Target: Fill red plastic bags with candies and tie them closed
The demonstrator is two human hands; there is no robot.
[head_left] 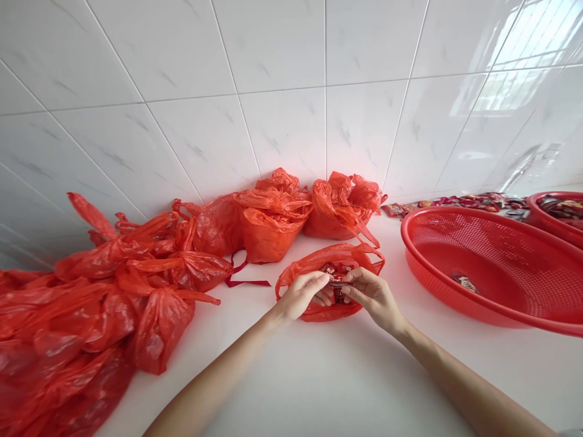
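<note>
An open red plastic bag (pixel 328 312) stands on the white table, with several small wrapped candies (pixel 348 269) inside. Over its mouth, my left hand (pixel 306 293) and my right hand (pixel 371 294) meet, fingers pinched on a dark red wrapped candy (pixel 337 283). The candy lies level between the two hands. Some fingers of my left hand reach down inside the bag and are partly hidden.
Filled red bags (pixel 273 233) line the tiled wall, with more tied bags (pixel 159 321) heaped at left. A dark red ribbon (pixel 248 282) lies nearby. At right are a red mesh basket (pixel 464 309) holding few candies, loose candies (pixel 478 201) and a second basket (pixel 542 199).
</note>
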